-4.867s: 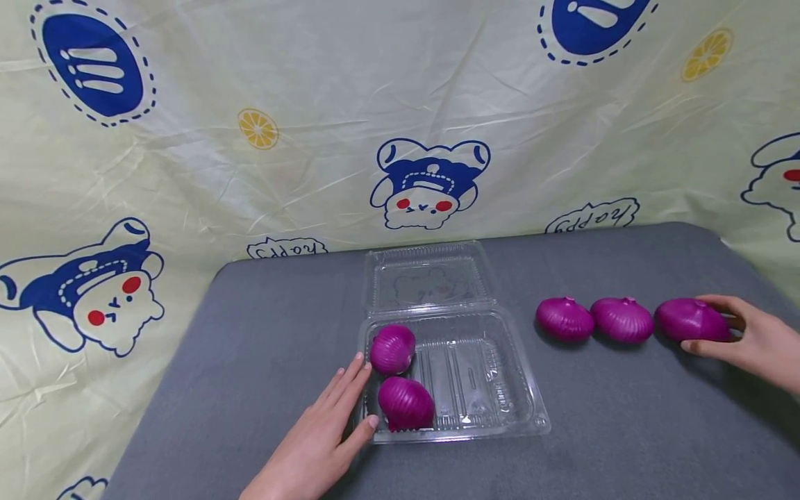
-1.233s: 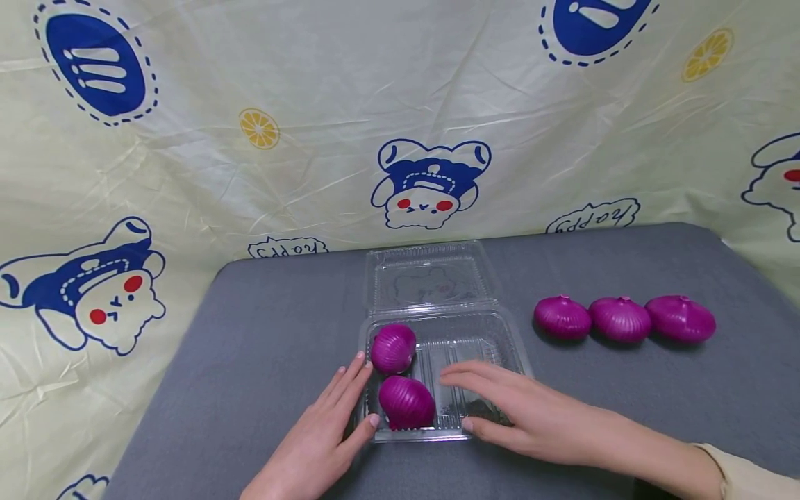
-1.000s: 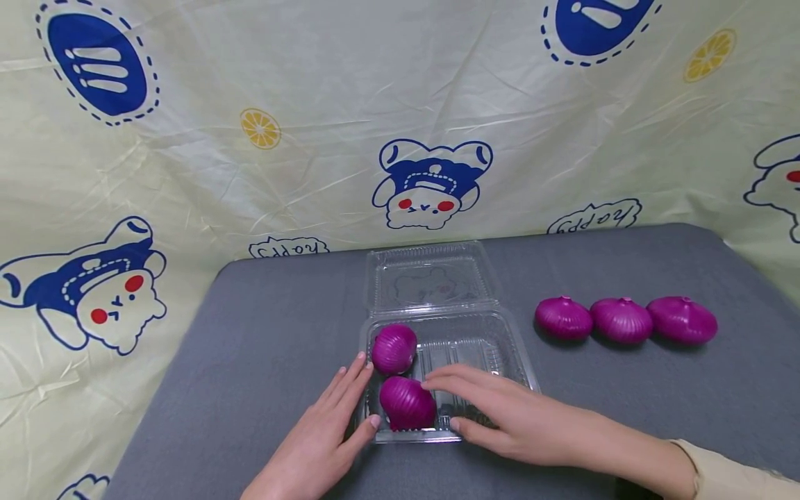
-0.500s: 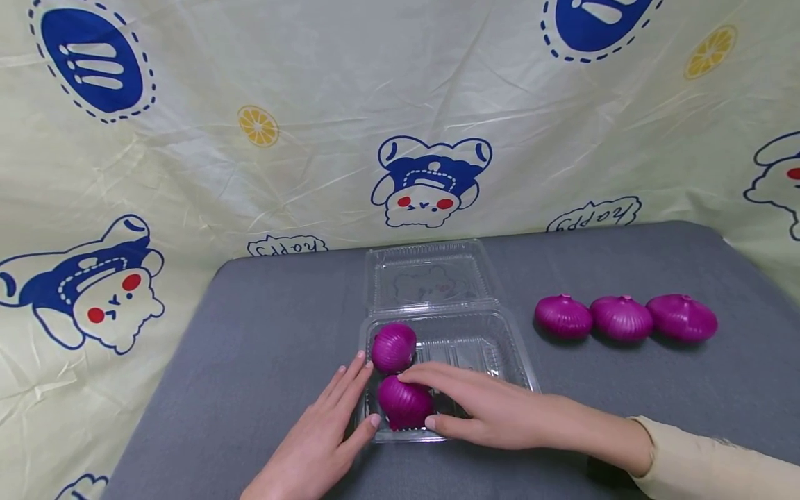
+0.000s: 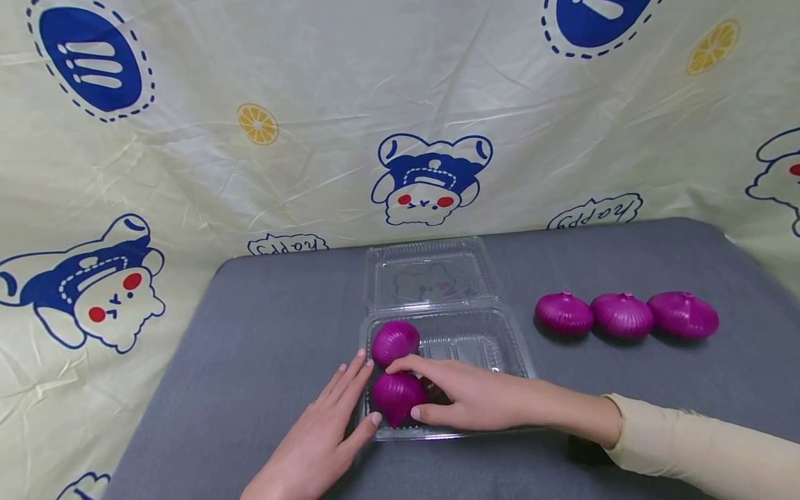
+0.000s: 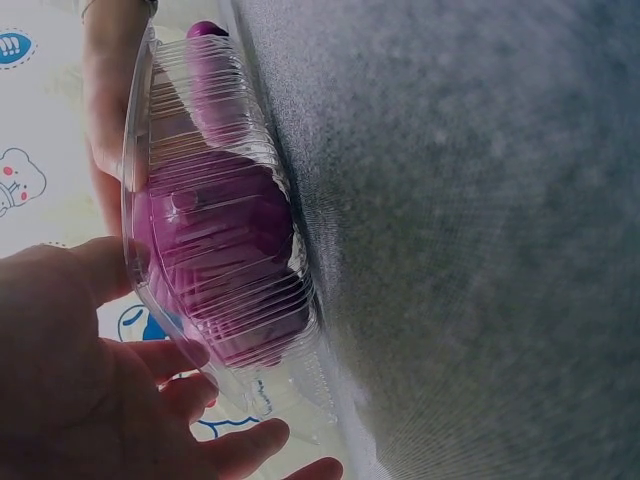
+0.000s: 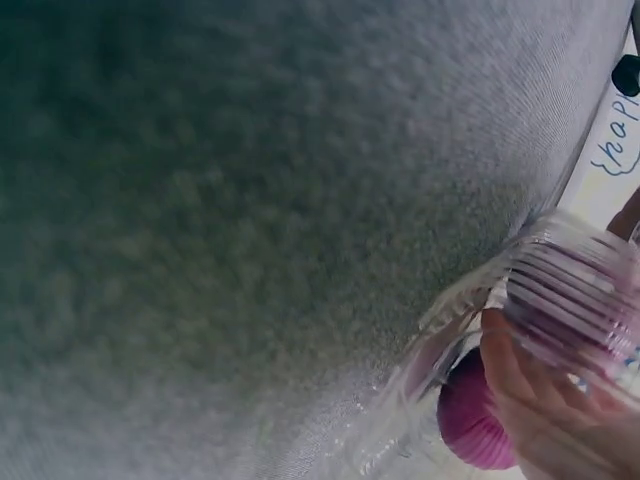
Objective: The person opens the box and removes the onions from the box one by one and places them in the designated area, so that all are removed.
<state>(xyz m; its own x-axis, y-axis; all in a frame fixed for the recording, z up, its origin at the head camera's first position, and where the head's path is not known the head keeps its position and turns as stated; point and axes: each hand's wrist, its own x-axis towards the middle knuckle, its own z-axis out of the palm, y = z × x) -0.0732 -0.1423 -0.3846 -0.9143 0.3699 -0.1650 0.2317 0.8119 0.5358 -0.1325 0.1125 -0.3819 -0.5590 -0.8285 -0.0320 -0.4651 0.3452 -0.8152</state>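
Note:
Two purple onions sit along the left side of a clear plastic clamshell box [image 5: 500,340], one behind the other. My right hand [image 5: 465,396] reaches in from the right and grips the nearer onion [image 5: 395,397], fingers over its far side and thumb at its near right. Its pointed tip faces the near rim. The farther onion [image 5: 395,343] stands just beyond my fingertips. My left hand [image 5: 319,423] rests with straight fingers against the box's left rim. In the left wrist view, the onions show purple through the ribbed wall [image 6: 220,240].
Right of the box, three more onions stand in a row on the grey cloth: a left one [image 5: 564,314], a middle one [image 5: 622,316] and a right one [image 5: 683,314]. The box's lid [image 5: 431,274] lies folded back. A printed curtain [image 5: 325,173] hangs behind the table.
My right hand let go of the rightmost onion in the row, crossed left into the box and took the nearer onion, which has turned and shifted slightly left. My left hand stayed put.

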